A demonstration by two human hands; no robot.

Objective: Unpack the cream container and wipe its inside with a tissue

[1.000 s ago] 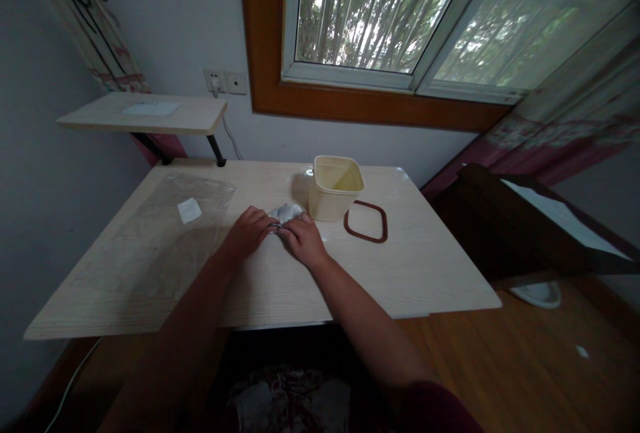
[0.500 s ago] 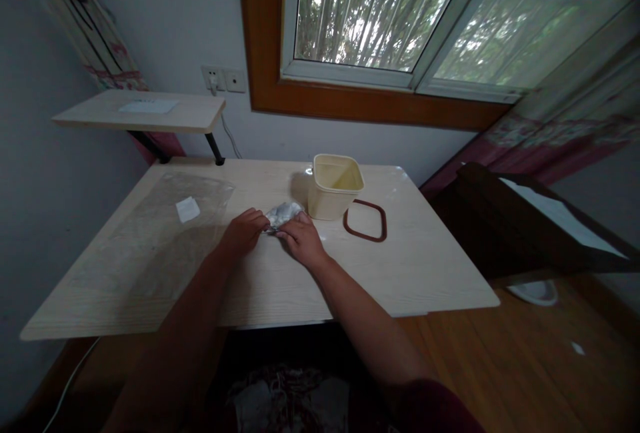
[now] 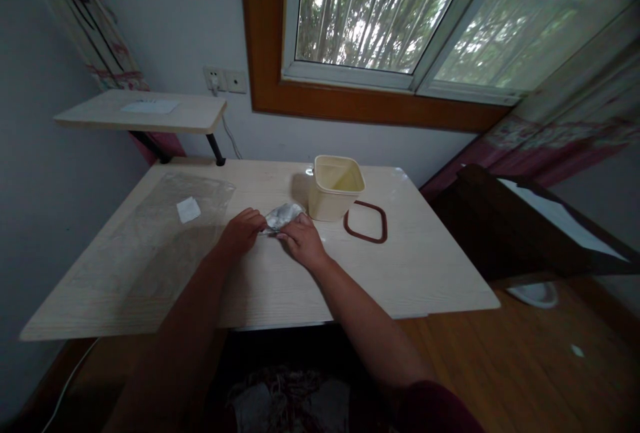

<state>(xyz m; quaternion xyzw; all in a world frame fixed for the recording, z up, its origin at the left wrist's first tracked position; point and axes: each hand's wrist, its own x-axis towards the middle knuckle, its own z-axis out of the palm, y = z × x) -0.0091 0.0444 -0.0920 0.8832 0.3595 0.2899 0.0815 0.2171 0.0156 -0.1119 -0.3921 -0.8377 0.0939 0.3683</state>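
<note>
A small crinkled silvery packet (image 3: pixel 281 214) lies on the pale wooden table (image 3: pixel 425 280), just left of a cream plastic tub (image 3: pixel 335 186) that stands open. My left hand (image 3: pixel 241 233) pinches the packet's left end with curled fingers. My right hand (image 3: pixel 301 241) presses down on its near right side, fingers closed over it. A dark red-brown ring-shaped seal (image 3: pixel 365 221) lies flat to the right of the tub.
A clear plastic sheet (image 3: pixel 160 233) with a small white label (image 3: pixel 189 209) covers the table's left part. A raised shelf (image 3: pixel 143 112) stands at the back left. Dark furniture (image 3: pixel 505 226) sits to the right, by the window wall.
My left hand has slid slightly left along the packet, and more of the silvery packet shows between my hands. The tub and seal have not moved.
</note>
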